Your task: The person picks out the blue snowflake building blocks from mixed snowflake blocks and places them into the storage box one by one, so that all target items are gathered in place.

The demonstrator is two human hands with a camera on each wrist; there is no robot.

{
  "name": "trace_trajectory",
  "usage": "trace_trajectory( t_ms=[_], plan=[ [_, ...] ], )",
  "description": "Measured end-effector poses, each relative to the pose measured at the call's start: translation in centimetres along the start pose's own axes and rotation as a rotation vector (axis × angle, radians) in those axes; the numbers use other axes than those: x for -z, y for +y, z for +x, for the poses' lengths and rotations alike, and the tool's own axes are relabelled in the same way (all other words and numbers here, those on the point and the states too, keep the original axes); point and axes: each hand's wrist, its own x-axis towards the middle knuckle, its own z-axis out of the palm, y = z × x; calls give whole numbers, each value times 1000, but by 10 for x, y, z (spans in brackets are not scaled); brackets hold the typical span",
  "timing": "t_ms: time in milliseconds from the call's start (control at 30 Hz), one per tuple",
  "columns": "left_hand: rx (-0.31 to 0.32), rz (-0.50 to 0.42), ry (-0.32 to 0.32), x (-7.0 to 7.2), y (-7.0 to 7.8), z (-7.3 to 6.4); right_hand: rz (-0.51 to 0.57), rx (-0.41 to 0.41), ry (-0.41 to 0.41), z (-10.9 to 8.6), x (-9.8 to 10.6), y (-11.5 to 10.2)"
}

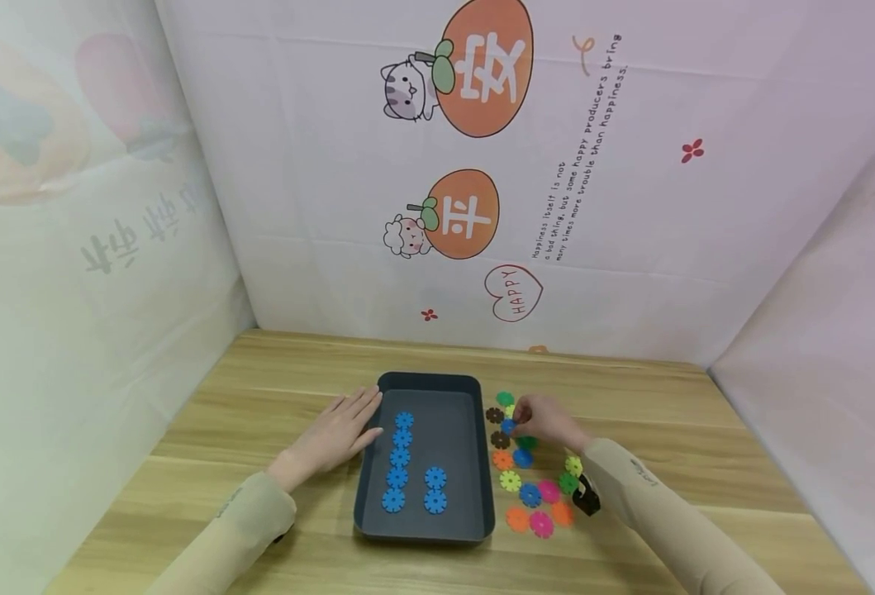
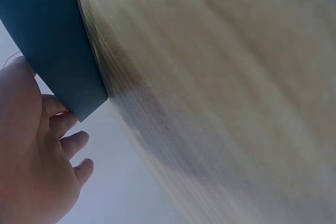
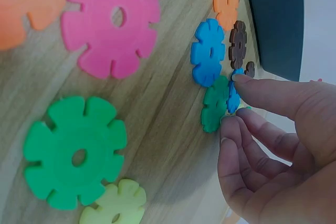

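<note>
My right hand (image 1: pixel 544 420) is over the scattered pieces right of the tray. Its thumb and fingers pinch a blue notched disc (image 3: pixel 234 97), partly hidden by the fingertips. Close by lie a green disc (image 3: pixel 214 106), another blue disc (image 3: pixel 208 52) and a dark brown disc (image 3: pixel 238 44). My left hand (image 1: pixel 330 431) rests at the left edge of the dark grey tray (image 1: pixel 486 496), fingers extended and touching its rim. Inside the tray, a column of several blue discs (image 1: pixel 400 457) runs along the left, with two more blue discs (image 1: pixel 435 478) to their right.
More notched discs in orange, pink, yellow and green lie on the wooden table, including a pink disc (image 1: pixel 541 524) and a yellow disc (image 1: pixel 510 481) near the tray's right side. White printed cloth (image 1: pixel 348 248) hangs behind and beside the table (image 1: pixel 206 463).
</note>
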Motion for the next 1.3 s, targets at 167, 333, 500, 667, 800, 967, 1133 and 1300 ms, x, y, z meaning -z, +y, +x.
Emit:
trace_trajectory(
  t_ms=[167,333,500,667,800,967,1133,1300],
  plan=[
    [-7,20,0,0,0,0,-1,-13,-3,2,-1,1],
    [-8,16,-2,0,1,0,-19,-10,1,4,-2,1],
    [0,24,-9,-1,0,0,-26,-13,-9,5,-1,1],
    [1,10,-14,1,2,0,-13,-9,-22,6,1,0],
    [1,-5,-21,2,4,0,16,-5,-24,6,2,-1],
    [2,-5,-19,3,4,0,38,15,-20,4,4,-2],
    [4,-16,-19,4,5,0,63,5,-26,2,9,-5],
    [7,-13,-20,5,4,0,75,12,-29,0,14,-10]
  ],
)
